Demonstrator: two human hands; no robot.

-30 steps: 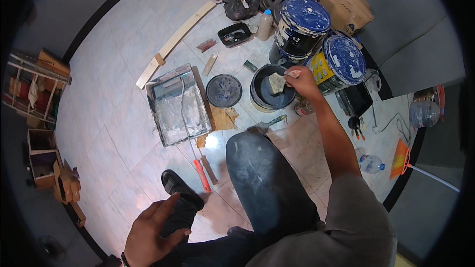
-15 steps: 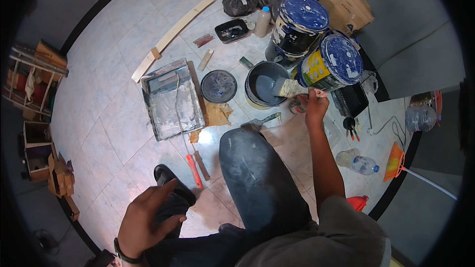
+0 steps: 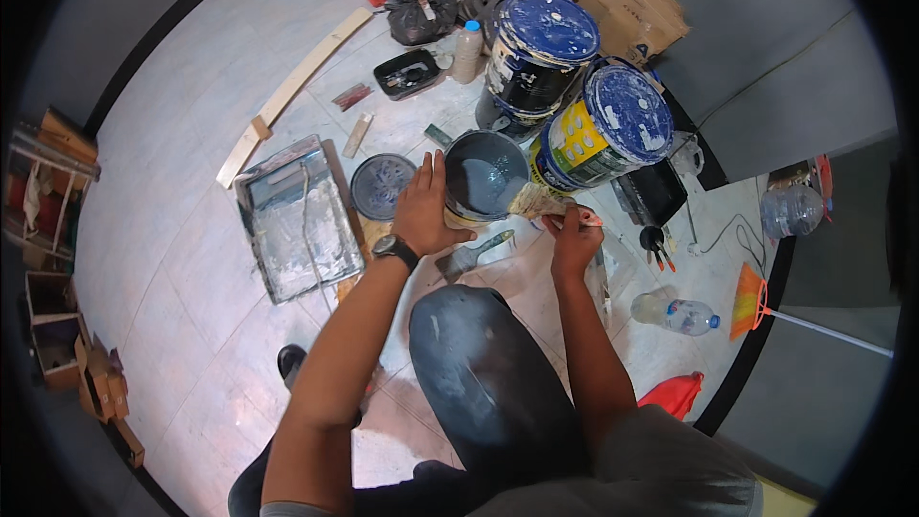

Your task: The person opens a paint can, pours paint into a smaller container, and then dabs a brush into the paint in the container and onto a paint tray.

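Observation:
My right hand (image 3: 573, 241) grips a wide paintbrush (image 3: 538, 201) by its handle, with the pale, paint-caked bristles against the right rim of a dark pail (image 3: 458, 146). Grey-blue paint (image 3: 486, 188) with a wet shine lies inside that pail. On the pail's left side is my left hand (image 3: 424, 213), fingers stretched out and thumb apart, at or very near its wall; whether it touches cannot be made out. A second brush (image 3: 477, 255) with a green handle lies on the floor between my hands. Left of the pail, a round dark lid (image 3: 381, 186) is partly behind my left hand.
A paint-smeared roller tray (image 3: 304, 222) with a roller's wire frame lies at left. Two large blue-lidded buckets (image 3: 544, 31) stand beyond the pail. Further off are a wood strip (image 3: 297, 96) and a black tray (image 3: 406, 75); water bottles (image 3: 676, 314) lie at right.
My left hand has come from the lower left up to the pail's left side. The brush has shifted from over the paint to the pail's right rim. The whole view has shifted slightly.

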